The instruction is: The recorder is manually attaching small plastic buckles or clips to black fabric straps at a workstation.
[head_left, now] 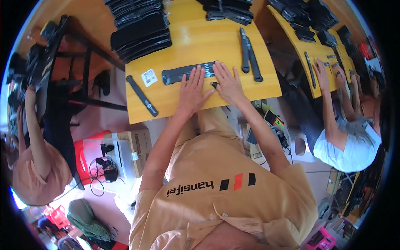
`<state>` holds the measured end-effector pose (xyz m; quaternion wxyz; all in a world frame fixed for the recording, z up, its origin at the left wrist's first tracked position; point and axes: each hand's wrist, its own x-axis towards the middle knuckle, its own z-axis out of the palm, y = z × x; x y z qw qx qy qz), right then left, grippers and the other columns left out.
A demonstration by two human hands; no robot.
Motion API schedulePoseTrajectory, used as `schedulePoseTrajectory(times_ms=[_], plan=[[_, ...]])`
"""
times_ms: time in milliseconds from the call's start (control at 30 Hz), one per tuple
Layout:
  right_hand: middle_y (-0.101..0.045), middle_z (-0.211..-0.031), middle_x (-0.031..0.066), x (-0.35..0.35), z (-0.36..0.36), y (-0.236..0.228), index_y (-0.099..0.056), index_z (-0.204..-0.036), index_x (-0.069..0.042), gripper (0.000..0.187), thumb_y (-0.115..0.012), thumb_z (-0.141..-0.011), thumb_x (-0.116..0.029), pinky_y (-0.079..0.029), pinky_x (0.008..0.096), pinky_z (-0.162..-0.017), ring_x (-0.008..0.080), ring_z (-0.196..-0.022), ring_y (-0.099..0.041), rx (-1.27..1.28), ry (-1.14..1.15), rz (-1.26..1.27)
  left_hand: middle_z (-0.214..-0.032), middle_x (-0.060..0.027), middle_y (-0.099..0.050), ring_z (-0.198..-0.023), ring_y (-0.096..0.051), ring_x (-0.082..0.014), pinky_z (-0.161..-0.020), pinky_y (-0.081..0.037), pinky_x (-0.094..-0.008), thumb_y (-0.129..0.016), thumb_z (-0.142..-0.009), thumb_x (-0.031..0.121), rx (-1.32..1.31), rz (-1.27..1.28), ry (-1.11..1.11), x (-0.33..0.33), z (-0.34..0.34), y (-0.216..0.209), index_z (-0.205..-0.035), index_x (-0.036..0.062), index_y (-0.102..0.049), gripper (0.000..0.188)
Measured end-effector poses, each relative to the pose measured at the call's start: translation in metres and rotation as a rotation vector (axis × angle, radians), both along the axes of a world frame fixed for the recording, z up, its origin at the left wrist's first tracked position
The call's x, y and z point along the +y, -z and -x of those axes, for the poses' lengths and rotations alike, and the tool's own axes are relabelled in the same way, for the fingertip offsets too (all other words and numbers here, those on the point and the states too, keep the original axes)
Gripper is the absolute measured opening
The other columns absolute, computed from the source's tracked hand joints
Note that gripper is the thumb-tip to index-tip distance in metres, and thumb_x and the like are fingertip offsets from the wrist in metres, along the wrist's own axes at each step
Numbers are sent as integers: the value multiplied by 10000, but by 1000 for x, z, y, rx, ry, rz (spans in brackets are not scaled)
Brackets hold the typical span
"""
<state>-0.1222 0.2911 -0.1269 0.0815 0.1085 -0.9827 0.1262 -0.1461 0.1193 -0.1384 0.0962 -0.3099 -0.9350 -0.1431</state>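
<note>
My left hand (pixel 192 91) lies flat with fingers stretched over the middle of a wide, flat black strap-like piece (pixel 173 75), which may be in a clear bag. Beside it my right hand (pixel 229 85) rests its outstretched fingers on the piece's right end, covering part of it. A small black bit (pixel 214 84) shows at the right thumb; I cannot tell what it is. To the left lie a white printed label (pixel 149 78) and a single black strap (pixel 142 96). Two more black straps (pixel 253 62) cross each other on the right.
The yellow table (pixel 187 33) carries tall stacks of black pieces (pixel 141 39) at the far left and a smaller stack (pixel 229 14) at the far right. Another person (pixel 346 141) works at a table on the right, and one (pixel 39 166) sits at the left. Boxes (pixel 137 146) stand below.
</note>
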Motion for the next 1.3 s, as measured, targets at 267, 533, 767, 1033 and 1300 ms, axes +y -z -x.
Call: schedulePoseTrajectory(times_ms=[267,533,767,1033,1300], plan=[[-182,-1486,51,1,-2,-5,-197,-1421,-102,619,-452,-865,-196,-111,492,-1090,229,-1365,-177,-40,18,-27,-1449,-166,-229,-1356,-184,-278,-1080,-117,-494,-481,-855,482,-31,-42,-375,-47,-2,-10,-1378,-13,-257,755],[-374,-1300,213,7,-7,-11,-401,-1303,-57,541,-483,-770,-15,-312,436,-1007,362,-1216,-368,231,39,392,-1212,-259,-436,-1067,-474,-364,-837,-415,-425,-653,-766,274,-204,-296,-805,-122,-42,-59,-1174,-34,-440,554],[-518,-1070,169,-32,-38,-24,-593,-1042,-13,412,-455,-673,110,-417,353,-887,329,-1024,-516,256,-90,571,-548,-64,-549,-441,-515,-256,-482,-445,-349,-681,-725,178,-405,-678,-783,-151,-34,-17,-878,-7,-552,273],[-544,-1010,113,-119,-66,-72,-613,-994,-13,350,-540,-670,97,-489,288,-719,245,-878,-579,-142,-342,930,-597,4,-565,-425,-454,-23,-372,-298,-157,-644,-809,166,-1067,-1357,-628,-123,-69,-72,-873,58,-579,141],[-589,-981,122,-130,-60,-61,-636,-956,16,308,-547,-674,101,-489,275,-706,230,-871,-594,-21,-498,842,-701,-46,-618,-554,-579,-78,-484,-476,-175,-558,-883,182,-1158,-1650,-497,-119,-97,-81,-998,4,-587,214]])
